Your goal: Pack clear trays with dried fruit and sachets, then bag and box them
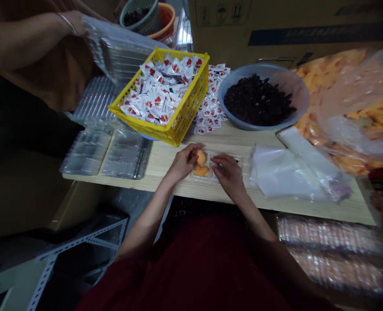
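A small clear plastic tray (215, 177) lies near the front edge of the wooden table, with an orange round piece (201, 157) and an orange curved piece (201, 171) in its left part. My left hand (185, 162) is at the tray's left side, its fingers curled against the round piece. Over the tray's right part is my right hand (228, 172), thumb and fingers bent and apart; nothing shows between them. A small dark item (237, 161) is just beyond its fingers.
Behind stand a yellow basket (185, 113) of white-and-red sachets and a blue-grey bowl (264, 128) of dark pieces. Clear trays (123, 153) lie left, plastic bags (276, 172) right, bagged orange pieces (347, 129) farther right. Another person's arm (26, 41) holds plastic trays.
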`<state>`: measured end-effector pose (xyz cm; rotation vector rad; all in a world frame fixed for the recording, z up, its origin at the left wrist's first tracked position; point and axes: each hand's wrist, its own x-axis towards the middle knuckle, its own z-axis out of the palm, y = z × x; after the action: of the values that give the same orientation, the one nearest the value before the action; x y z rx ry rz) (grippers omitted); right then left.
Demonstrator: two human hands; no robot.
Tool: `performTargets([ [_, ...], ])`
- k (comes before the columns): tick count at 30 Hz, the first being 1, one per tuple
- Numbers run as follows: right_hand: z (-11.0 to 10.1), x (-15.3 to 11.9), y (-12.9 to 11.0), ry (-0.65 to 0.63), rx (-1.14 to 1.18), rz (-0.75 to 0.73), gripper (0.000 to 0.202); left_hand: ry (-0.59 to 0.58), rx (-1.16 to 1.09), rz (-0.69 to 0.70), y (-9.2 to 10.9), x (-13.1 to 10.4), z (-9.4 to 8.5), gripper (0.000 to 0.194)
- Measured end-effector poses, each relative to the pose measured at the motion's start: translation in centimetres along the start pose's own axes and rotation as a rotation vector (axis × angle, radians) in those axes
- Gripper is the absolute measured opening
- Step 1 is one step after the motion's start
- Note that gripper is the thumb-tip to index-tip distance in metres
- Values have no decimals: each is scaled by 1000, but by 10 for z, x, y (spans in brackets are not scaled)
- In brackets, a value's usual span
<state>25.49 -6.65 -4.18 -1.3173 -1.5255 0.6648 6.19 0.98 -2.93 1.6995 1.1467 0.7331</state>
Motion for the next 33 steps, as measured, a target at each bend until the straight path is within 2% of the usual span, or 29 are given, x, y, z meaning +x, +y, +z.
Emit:
performTargets([
  [4,1,1,3,-17,-63,-24,19,-174,254,63,10,6,3,48],
  [6,2,2,6,-61,-120,-38,20,-204,423,100,14,8,5,47],
  [9,8,4,10,-165,-254,-48,22,-78,666,142,18,5,10,32],
  [11,12,5,12,-231,-349,-57,23,-34,737,165,16,-1,12,26],
  [15,16,8,7,-289,-463,-100,21,-74,735,164,15,-19,17,28],
  [19,14,9,-1,-273,-494,-125,21,79,547,211,29,-45,10,27],
  [22,12,8,-6,-194,-414,-139,30,321,413,205,39,-66,-23,22],
  [24,13,12,-11,-181,-321,-139,39,511,476,85,37,-76,-59,20],
  [26,19,20,-21,-190,-221,-135,49,611,611,-113,25,-80,-99,23],
  [27,25,27,-28,-180,-173,-134,52,608,676,-215,17,-80,-116,25],
  [29,42,42,-45,-116,-96,-133,55,523,756,-396,0,-77,-142,28],
  [31,62,58,-60,-38,-44,-126,53,417,758,-509,-13,-71,-154,24],
  [33,80,74,-69,18,-5,-114,49,407,734,-513,-16,-64,-155,18],
])
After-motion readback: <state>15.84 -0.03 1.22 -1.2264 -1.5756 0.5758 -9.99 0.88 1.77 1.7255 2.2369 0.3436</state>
